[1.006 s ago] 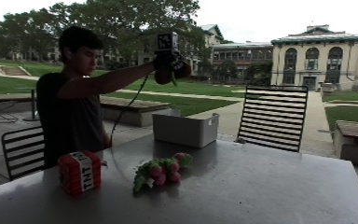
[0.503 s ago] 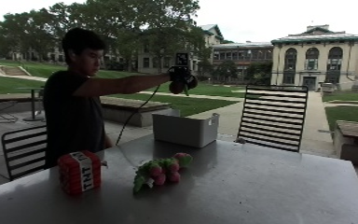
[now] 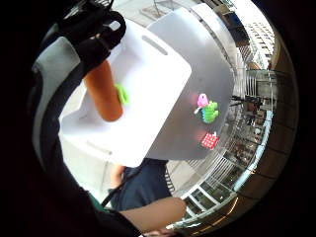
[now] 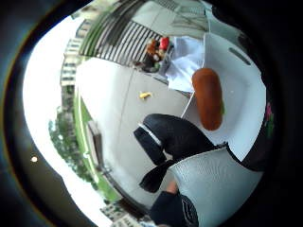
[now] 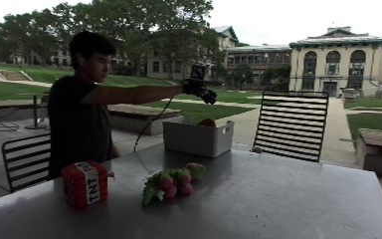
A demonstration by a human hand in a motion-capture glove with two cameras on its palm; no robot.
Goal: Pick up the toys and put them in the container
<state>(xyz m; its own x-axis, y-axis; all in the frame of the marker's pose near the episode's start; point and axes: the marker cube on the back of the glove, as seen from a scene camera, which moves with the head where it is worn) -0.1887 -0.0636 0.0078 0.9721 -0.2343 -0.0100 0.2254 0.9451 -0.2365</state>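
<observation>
The black-gloved right hand (image 5: 199, 91) hangs empty, fingers relaxed, above the white rectangular plastic container (image 5: 197, 138) on the grey tabletop (image 5: 277, 199) — a smooth orange plush carrot (image 3: 103, 91) inside it — green leaves at one end

We find the outside view set low across the table (image 5: 277, 199), facing the person and buildings beyond. Both palm views look down from above the white container (image 3: 153, 94), close to it; all three share the container, the little-finger view also the table.
</observation>
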